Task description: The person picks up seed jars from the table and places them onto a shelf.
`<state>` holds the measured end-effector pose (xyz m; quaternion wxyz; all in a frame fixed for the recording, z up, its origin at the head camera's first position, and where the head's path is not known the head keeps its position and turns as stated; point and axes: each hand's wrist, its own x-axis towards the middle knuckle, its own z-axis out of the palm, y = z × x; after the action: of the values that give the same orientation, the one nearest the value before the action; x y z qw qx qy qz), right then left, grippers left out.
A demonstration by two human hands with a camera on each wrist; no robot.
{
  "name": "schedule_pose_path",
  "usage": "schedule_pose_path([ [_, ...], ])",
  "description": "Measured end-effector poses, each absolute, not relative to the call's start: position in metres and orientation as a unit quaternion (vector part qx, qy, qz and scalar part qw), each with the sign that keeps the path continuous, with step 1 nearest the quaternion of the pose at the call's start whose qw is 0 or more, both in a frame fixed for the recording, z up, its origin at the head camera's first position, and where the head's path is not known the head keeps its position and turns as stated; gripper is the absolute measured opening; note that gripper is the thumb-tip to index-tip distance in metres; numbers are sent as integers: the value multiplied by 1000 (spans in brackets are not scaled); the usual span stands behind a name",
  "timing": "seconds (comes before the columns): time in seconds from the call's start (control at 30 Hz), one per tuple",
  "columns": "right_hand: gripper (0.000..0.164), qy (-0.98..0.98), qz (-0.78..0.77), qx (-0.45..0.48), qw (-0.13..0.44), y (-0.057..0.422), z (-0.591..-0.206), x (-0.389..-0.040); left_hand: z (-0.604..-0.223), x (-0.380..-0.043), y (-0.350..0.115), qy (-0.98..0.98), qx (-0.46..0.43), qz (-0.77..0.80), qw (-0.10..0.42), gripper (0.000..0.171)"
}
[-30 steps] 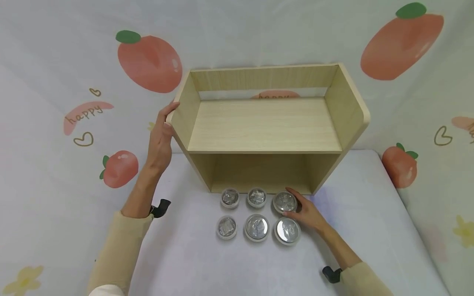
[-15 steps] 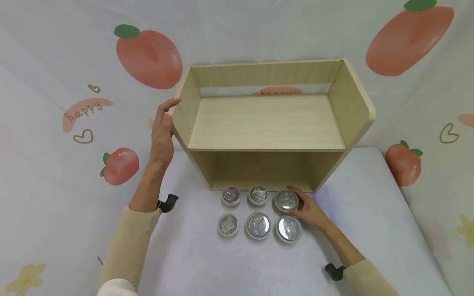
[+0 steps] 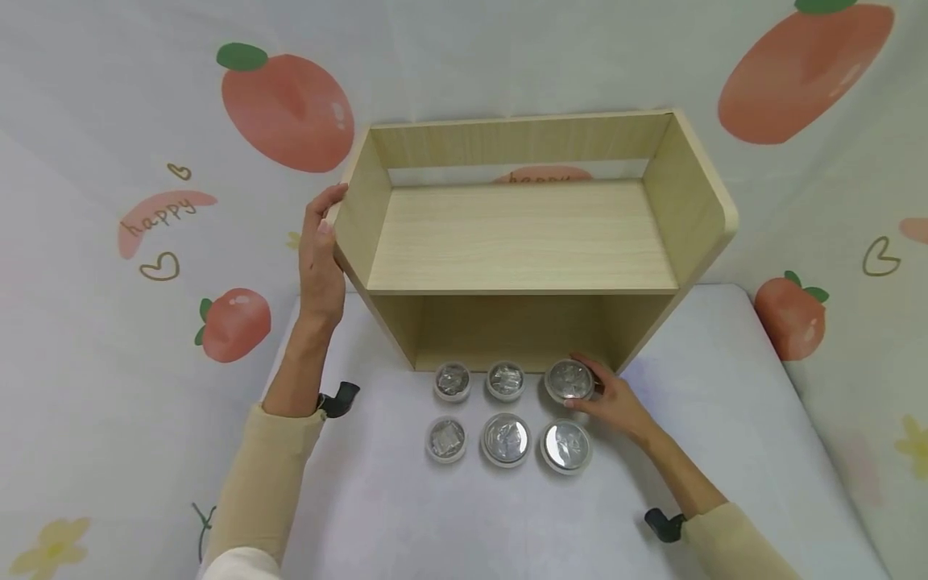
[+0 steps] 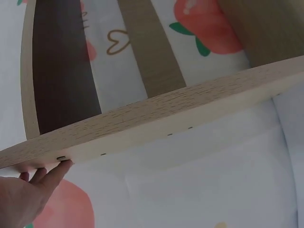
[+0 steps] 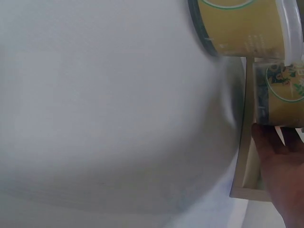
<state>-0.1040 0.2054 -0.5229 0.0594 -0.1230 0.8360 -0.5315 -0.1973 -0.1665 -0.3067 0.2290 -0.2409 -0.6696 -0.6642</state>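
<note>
My right hand point(image 3: 616, 407) grips a round tub point(image 3: 569, 380) with a see-through lid, at the right end of the back row. In the right wrist view this tub point(image 5: 284, 95) shows a gold label and seems slightly raised by the shelf's front edge. My left hand point(image 3: 321, 278) touches the left side panel of a pale wooden two-level shelf point(image 3: 522, 242). In the left wrist view its fingers point(image 4: 56, 176) lie fairly straight against the panel's outer face; the thumb is hidden there.
Two smaller tubs point(image 3: 505, 381) stand left of the held one. A front row includes a large tub point(image 3: 566, 446), another large tub point(image 3: 505, 440) and a small tub point(image 3: 445, 440). All rest on a white-covered table point(image 3: 406, 524) before a fruit-print cloth backdrop point(image 3: 507, 56).
The held tub has moved slightly right and toward the shelf, away from the front row. My left hand stays at the side panel, its fingers shifting slightly. The head view has shifted a little.
</note>
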Motion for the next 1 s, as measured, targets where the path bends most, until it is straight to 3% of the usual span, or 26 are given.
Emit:
schedule_pose_path([
  [0.27, 76, 830, -544, -104, 74, 207, -522, -109, -310, -200, -161, -658, -233, -672, 249, 46],
  [0.73, 74, 841, -530, -106, 38, 202, -517, -124, -317, -206, -153, -633, -204, -690, 285, 41],
  [1.0, 72, 847, -522, -101, 6, 199, -514, -133, -312, -204, -153, -628, -195, -704, 271, 42],
])
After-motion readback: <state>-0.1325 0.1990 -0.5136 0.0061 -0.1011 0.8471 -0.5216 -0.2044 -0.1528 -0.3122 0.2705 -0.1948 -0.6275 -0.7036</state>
